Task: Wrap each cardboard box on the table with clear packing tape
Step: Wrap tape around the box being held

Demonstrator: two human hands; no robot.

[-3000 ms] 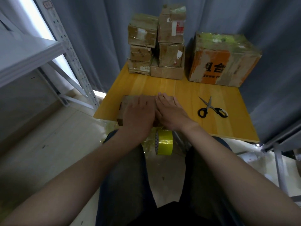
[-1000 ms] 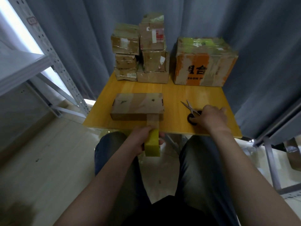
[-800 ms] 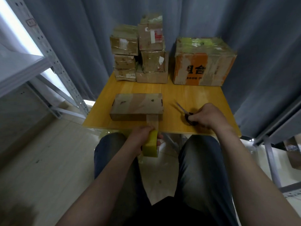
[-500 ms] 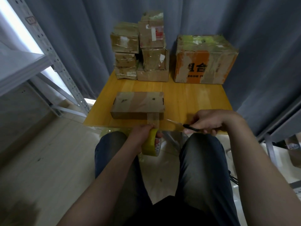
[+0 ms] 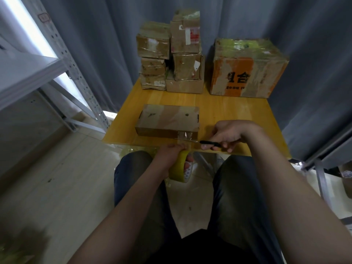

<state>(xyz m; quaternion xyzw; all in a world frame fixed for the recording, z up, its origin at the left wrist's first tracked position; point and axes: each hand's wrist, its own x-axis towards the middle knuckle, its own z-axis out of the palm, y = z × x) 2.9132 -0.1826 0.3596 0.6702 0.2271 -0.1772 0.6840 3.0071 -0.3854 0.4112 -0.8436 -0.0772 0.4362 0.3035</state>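
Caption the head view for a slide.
Left hand grips the tape roll; right hand holds scissors at the strip running from the flat box.

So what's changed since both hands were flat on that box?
Both hands left the flat box. The left hand took hold of the yellow tape roll below the table edge; the right hand picked up the scissors and brought them left to the stretched tape. The box and the stacks behind stayed put.
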